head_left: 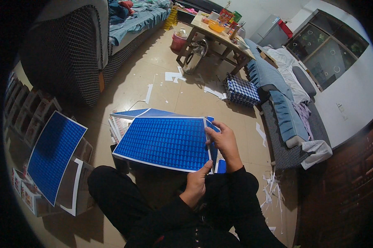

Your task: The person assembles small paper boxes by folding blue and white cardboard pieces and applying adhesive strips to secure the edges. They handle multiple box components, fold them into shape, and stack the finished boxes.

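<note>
A blue tile-patterned printed sheet (163, 142), white-bordered, lies nearly flat above the lap.

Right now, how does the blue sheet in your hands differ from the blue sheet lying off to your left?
The held blue sheet is gripped at its right edge by the left hand and right hand, raised over the lap; the left blue sheet lies untouched on a stack of cardboard. The held sheet runs wide across the view; the left sheet runs lengthwise, tilted. Both are blue, grid-patterned and white-bordered.
</note>
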`<state>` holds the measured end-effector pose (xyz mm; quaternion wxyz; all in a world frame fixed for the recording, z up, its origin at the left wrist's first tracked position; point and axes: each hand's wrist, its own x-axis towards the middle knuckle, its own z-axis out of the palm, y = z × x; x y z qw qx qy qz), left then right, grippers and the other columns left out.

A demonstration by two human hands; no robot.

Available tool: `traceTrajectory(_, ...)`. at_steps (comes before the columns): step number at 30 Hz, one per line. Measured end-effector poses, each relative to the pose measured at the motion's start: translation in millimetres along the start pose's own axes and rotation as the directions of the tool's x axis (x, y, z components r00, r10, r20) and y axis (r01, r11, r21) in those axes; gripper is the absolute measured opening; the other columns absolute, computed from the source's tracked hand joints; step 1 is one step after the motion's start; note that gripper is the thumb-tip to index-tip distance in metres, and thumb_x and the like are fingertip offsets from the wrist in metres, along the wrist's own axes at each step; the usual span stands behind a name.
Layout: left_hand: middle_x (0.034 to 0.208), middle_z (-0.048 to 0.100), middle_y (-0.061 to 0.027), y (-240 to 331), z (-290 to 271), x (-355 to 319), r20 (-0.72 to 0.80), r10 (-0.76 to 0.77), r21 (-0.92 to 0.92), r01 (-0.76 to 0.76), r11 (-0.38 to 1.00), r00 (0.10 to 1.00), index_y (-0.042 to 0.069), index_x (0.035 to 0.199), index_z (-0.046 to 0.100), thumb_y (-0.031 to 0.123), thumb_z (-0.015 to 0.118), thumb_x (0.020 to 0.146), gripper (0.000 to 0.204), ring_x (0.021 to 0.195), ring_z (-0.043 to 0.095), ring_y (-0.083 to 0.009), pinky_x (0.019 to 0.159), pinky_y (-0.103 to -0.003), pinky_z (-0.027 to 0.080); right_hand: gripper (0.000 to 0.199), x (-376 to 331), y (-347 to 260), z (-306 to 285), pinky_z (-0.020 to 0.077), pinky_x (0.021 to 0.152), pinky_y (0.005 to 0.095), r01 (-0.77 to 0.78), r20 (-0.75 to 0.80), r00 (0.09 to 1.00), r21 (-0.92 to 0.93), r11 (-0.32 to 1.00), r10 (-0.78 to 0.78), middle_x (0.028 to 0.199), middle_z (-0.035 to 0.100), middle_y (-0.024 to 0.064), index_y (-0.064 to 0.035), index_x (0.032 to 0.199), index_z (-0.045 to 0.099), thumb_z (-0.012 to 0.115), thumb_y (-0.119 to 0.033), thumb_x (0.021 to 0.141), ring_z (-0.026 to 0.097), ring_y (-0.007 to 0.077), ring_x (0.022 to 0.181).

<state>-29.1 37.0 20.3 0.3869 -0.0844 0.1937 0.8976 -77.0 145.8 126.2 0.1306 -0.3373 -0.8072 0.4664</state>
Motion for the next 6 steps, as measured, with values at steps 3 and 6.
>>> traceTrajectory(3,0.108,0.066,-0.0088,-1.4,-1.7,1.0,0.0,-0.003,0.023,0.003,1.0,1.0,0.003,0.121,0.057,0.003,0.066,0.088,0.034,0.095,0.065,-0.0207,0.081,-0.035,0.055,0.055,-2.6,-1.8,-2.0,0.0423,0.046,0.0223,0.0,0.0,1.0,-0.001,1.0,0.0,0.083,0.07,0.0147,0.0052,0.13,0.052,0.07,-0.023,0.087,0.067,0.0161,0.062)
traceTrajectory(6,0.114,0.064,-0.0102,-3.6,-4.6,2.5,0.01,-0.001,0.032,0.001,0.999,1.0,0.003,0.126,0.054,0.001,0.065,0.089,0.039,0.101,0.063,-0.0219,0.087,-0.036,0.053,0.055,-3.0,-2.8,-4.2,0.0548,0.058,0.0308,-0.021,0.03,0.999,-0.028,0.999,0.022,0.085,0.071,0.018,0.0024,0.134,0.049,0.068,-0.021,0.088,0.07,0.0202,0.066)
